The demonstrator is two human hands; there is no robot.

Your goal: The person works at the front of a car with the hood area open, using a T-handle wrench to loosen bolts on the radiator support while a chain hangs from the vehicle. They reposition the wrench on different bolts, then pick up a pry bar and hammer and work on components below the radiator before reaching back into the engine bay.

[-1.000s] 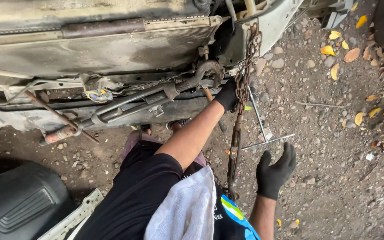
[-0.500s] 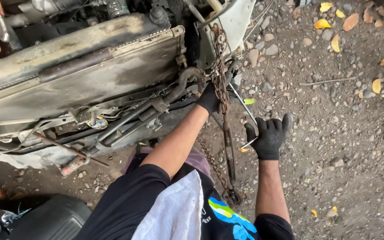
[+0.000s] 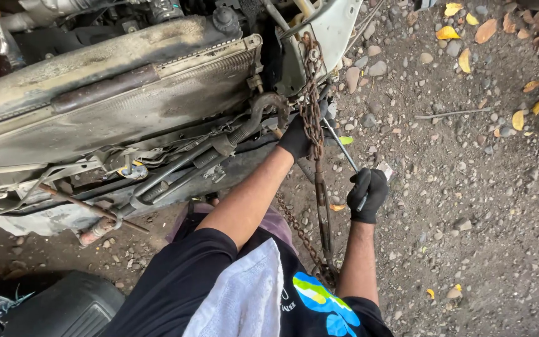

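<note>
At the centre of the frame, a rusty chain (image 3: 312, 118) hung down from the car's front (image 3: 319, 37) towards the gravel (image 3: 469, 187). The left hand (image 3: 297, 138), in a black glove, was pressed in just beside the chain where a black hose (image 3: 254, 122) bends; whether its fingers were curled on anything I could not tell, since the chain hid them. The right hand (image 3: 367, 195), also gloved, sat right of centre with its fingers wrapped tight around a thin metal rod (image 3: 342, 148), which slanted up and left towards the chain. The dirty radiator (image 3: 113, 100) filled the upper left. Yellow leaves (image 3: 447, 31) lay scattered at the upper right. A white cloth (image 3: 244, 299) hung over the person's shoulder at the bottom.
</note>
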